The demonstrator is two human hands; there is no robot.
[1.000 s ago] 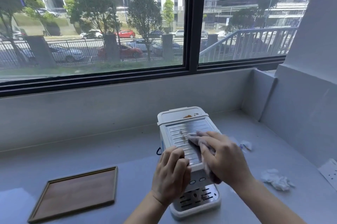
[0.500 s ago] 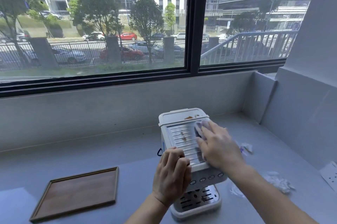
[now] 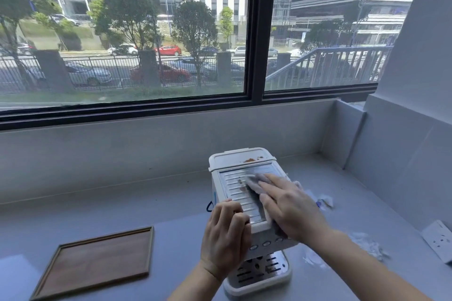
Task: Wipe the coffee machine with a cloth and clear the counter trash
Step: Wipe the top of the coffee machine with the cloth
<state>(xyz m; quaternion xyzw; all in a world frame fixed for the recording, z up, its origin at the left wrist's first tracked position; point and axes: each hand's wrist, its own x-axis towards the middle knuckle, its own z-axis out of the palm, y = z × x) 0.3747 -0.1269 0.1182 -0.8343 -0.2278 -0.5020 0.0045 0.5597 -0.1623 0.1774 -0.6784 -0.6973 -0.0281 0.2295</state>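
A small white coffee machine (image 3: 239, 161) stands on the grey counter (image 3: 146, 207), with a ribbed metal top plate and brown stains on the plate and on the rear lid. My right hand (image 3: 291, 207) lies flat on the top plate, pressing a pale cloth (image 3: 254, 184) onto it. My left hand (image 3: 226, 234) grips the machine's front left corner. Crumpled white paper trash (image 3: 369, 245) lies on the counter to the right. A smaller scrap (image 3: 325, 201) lies behind my right wrist.
A wooden tray (image 3: 97, 259) sits on the counter at the left. A white wall socket (image 3: 440, 239) is on the right wall. The counter ends at a low back wall under the window and at a side wall on the right.
My right hand with the cloth slid from the plate's near side to its far right corner, then back left across the middle. My left hand kept its grip on the machine.
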